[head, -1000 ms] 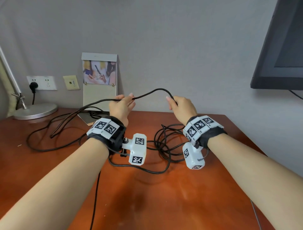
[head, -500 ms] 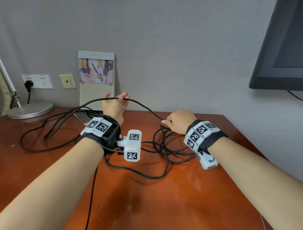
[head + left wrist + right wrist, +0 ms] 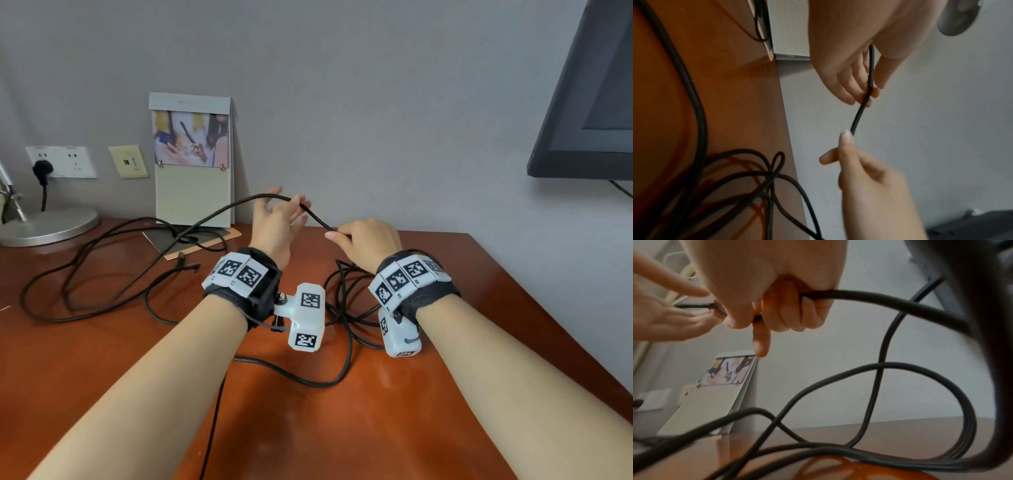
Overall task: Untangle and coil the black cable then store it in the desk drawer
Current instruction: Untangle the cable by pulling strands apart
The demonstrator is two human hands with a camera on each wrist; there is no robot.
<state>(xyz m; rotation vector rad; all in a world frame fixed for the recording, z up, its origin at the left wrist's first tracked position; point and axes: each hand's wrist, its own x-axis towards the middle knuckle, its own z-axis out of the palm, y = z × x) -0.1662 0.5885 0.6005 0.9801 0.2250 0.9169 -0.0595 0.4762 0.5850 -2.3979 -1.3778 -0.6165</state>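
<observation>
Rising off the desk (image 3: 376, 428) again, the right hand (image 3: 368, 245) now grips the black cable (image 3: 239, 200) in curled fingers, close beside the left hand (image 3: 275, 222), whose spread fingers merely cradle it. Half a second ago it sat low by the tangle; coiling seems barely begun.

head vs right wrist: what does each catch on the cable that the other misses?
Head only: the whole desk, the slack cable looping left toward the lamp base, the wall outlet, the monitor at right.

Right wrist only: from below, the right hand with fingers curled round the black cable, index finger pointing down, and stacked loops rising off the desk.

Both: the left hand with straight fingers carrying the strand, a short span running to the right hand, and the standing photo card behind.
</observation>
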